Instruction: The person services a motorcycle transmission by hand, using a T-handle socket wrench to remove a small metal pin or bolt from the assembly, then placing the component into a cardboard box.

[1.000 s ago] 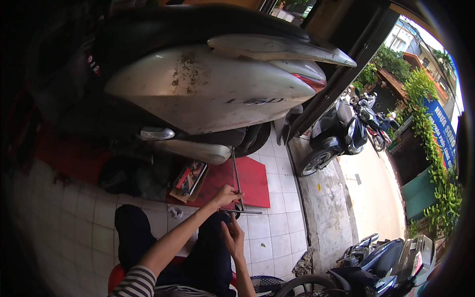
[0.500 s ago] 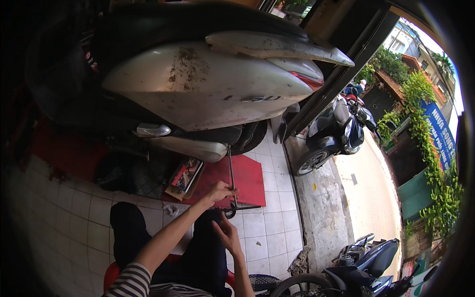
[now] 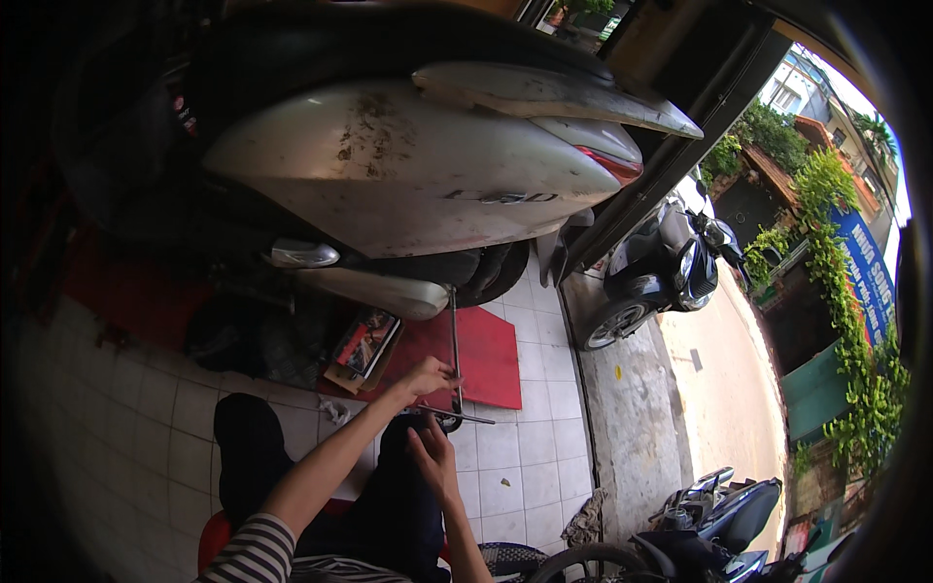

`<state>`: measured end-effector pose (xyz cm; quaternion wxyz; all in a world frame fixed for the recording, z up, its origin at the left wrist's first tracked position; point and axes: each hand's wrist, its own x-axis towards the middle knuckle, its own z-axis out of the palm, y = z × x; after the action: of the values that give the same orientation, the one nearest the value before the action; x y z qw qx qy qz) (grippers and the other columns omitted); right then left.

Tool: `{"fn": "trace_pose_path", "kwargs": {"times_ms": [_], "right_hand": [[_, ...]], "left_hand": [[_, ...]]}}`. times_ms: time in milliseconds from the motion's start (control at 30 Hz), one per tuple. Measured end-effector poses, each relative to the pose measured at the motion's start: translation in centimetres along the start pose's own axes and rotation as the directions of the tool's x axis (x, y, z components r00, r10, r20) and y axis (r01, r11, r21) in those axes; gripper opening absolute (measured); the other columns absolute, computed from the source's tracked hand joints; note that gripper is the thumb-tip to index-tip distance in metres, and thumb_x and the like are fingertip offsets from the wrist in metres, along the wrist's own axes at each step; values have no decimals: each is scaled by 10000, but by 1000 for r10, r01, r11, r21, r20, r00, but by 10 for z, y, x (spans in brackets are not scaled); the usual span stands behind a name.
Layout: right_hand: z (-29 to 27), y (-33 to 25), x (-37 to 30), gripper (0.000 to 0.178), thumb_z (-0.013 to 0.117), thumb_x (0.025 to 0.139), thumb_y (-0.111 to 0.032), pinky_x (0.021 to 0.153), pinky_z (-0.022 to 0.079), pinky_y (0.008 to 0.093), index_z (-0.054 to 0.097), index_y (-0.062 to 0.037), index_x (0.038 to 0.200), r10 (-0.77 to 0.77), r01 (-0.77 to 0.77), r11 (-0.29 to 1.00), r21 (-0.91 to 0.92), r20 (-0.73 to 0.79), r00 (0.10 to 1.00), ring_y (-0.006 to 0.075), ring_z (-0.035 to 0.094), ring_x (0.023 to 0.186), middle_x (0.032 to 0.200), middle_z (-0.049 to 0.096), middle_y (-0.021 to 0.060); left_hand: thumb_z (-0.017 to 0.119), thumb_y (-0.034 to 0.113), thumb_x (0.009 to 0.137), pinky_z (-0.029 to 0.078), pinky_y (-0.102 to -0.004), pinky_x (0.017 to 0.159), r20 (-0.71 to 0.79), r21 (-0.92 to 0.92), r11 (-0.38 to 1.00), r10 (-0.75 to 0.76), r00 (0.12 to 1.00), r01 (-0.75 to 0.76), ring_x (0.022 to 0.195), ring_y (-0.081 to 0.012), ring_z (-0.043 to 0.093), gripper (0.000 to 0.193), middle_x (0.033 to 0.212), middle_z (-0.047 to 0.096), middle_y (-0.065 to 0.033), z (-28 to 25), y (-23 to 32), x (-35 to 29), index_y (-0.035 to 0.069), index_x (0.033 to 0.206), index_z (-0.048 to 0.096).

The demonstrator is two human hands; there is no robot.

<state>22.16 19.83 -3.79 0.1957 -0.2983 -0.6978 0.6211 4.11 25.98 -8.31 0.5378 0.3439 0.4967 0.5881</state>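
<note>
A long metal T-handle wrench runs from the underside of a dusty silver scooter, by its rear wheel, down toward my knees. My left hand is closed around the shaft, a little above the crossbar. Below it my right hand is raised with its fingers apart, the fingertips close to the crossbar's left end. Whether they touch the bar I cannot tell. The wrench's far end is hidden under the scooter's pale lower cover.
A red platform lies under the scooter, with an open cardboard box on it. White tiles cover the floor. Another scooter stands at the doorway on the right, and a dark motorbike at the lower right.
The wrench's crossbar has turned, its right end now nearer me and its left end past the shaft. My right hand has shifted slightly left; my left hand still grips the shaft.
</note>
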Motion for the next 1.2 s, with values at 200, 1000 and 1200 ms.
{"fn": "trace_pose_path", "kwargs": {"times_ms": [200, 1000, 1200], "right_hand": [[-6, -21, -5, 664, 580, 996, -136, 549, 338, 203, 240, -75, 1564, -53, 61, 998, 7, -398, 916, 36, 386, 612, 673, 429, -46], [1, -20, -8, 718, 594, 993, -138, 505, 276, 175, 184, -117, 1582, 49, -1, 946, 323, -141, 989, 14, 376, 611, 752, 443, -56], [-2, 7, 1, 662, 558, 1014, -154, 477, 281, 182, 210, -115, 1575, 205, -97, 905, 415, -224, 953, 13, 382, 557, 697, 502, -36]], "left_hand": [[737, 187, 904, 477, -257, 883, -19, 39, 998, -52, 998, 53, 949, -110, 650, 325, 1013, 729, -107, -3, 2, -2, -65, 1104, 688], [726, 203, 916, 492, -253, 772, -18, -9, 1000, 24, 1000, -24, 832, -93, 641, 265, 928, 736, -71, -9, 7, -1, -32, 1036, 715], [711, 186, 925, 497, -254, 842, -52, 3, 1000, 28, 998, -28, 908, -119, 677, 263, 970, 742, -106, -2, 5, -5, -50, 1041, 708]]}}
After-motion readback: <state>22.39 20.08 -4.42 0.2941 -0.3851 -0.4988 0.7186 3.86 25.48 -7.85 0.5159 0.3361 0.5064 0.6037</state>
